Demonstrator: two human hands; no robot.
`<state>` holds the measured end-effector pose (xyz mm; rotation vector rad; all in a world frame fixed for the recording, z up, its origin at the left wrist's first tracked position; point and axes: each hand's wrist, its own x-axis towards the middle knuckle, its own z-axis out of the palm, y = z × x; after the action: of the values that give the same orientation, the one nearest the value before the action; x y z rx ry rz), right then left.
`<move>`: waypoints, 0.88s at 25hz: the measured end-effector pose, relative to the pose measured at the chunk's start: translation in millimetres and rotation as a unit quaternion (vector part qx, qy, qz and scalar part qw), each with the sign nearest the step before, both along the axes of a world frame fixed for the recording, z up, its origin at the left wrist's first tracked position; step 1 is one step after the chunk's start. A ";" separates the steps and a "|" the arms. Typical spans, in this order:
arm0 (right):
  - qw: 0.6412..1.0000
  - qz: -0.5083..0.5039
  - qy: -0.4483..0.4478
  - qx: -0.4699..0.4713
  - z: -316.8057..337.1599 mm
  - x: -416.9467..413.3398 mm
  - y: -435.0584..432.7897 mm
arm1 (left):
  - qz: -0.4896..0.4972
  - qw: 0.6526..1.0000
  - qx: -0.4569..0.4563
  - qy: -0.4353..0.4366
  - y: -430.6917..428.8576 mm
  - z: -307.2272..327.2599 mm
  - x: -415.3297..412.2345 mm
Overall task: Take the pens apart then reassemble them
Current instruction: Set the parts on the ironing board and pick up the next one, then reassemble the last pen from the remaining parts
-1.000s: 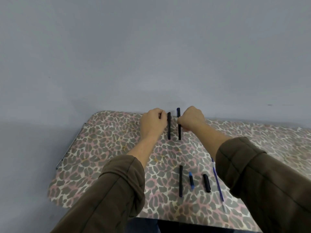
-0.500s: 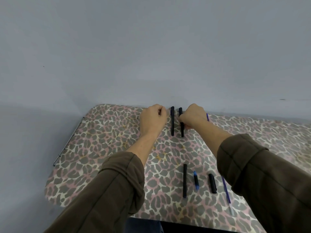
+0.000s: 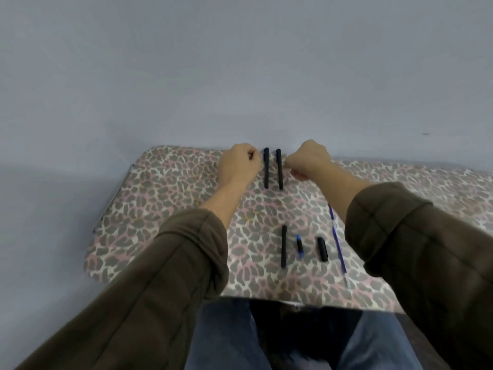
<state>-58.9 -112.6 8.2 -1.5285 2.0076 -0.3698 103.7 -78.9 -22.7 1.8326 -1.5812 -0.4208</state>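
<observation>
Two whole black pens lie side by side near the table's far edge, the left pen [image 3: 266,168] and the right pen [image 3: 279,169]. My left hand [image 3: 240,166] is curled into a fist just left of the left pen, with nothing visible in it. My right hand [image 3: 309,160] is also curled, its fingertips just right of the right pen and not gripping it. Nearer to me lie the parts of a dismantled pen: a black barrel [image 3: 283,245], a small blue piece [image 3: 299,245], a short black cap [image 3: 322,249] and a thin blue refill [image 3: 337,244].
The table wears a leopard-print cloth [image 3: 160,209] and stands against a plain grey wall [image 3: 240,76]. Its left edge drops off near a metal rim [image 3: 106,209]. My legs in blue jeans [image 3: 373,340] show under the near edge.
My right hand has let go of the right pen and drawn slightly to the right. Both pens now lie flat and parallel. The view has tilted down.
</observation>
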 end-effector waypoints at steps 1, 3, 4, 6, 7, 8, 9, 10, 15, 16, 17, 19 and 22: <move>1.000 0.004 0.001 0.000 4.0 -1.4 8.7 | -0.010 1.000 0.012 -0.007 6.0 3.2 -0.9; 1.000 0.018 0.014 0.005 10.1 -1.6 27.7 | -0.024 0.999 0.026 -0.013 23.2 9.6 -3.8; 0.999 0.027 0.024 0.009 12.9 -1.4 37.5 | -0.030 0.999 0.026 -0.013 32.9 12.4 -5.4; 0.998 0.047 0.043 0.012 17.6 -0.2 56.7 | -0.043 0.999 0.023 -0.018 51.9 17.7 -7.3; 0.997 0.056 0.051 0.015 19.3 1.0 64.6 | -0.044 0.999 0.022 -0.020 59.3 20.0 -8.0; 0.996 0.065 0.056 0.019 20.9 2.6 72.1 | -0.041 0.999 0.021 -0.021 65.9 22.7 -8.8; 0.995 0.074 0.063 0.023 22.2 4.2 81.3 | -0.038 0.999 0.019 -0.022 74.3 25.7 -9.9; 0.994 0.083 0.074 0.025 23.0 5.7 90.5 | -0.036 0.999 0.020 -0.025 82.8 28.7 -11.2; 0.987 0.112 0.116 0.007 18.9 11.5 121.6 | -0.057 0.997 0.033 -0.051 118.5 32.8 -14.3; 0.987 0.113 0.118 0.006 17.3 12.3 125.0 | -0.057 0.996 0.039 -0.057 123.1 30.8 -14.0; 0.986 0.115 0.118 0.005 15.2 13.3 128.7 | -0.055 0.996 0.043 -0.062 128.0 28.1 -13.0; 0.985 0.121 0.122 0.004 11.4 14.7 134.4 | -0.047 0.996 0.046 -0.064 135.7 23.3 -11.6; 0.983 0.126 0.132 0.003 5.3 17.4 138.0 | -0.044 0.996 0.047 -0.068 139.3 19.8 -10.0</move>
<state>-41.5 25.4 13.6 -1.8838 1.9692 -0.0587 93.7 60.4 -2.9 1.9030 -1.7659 -0.4249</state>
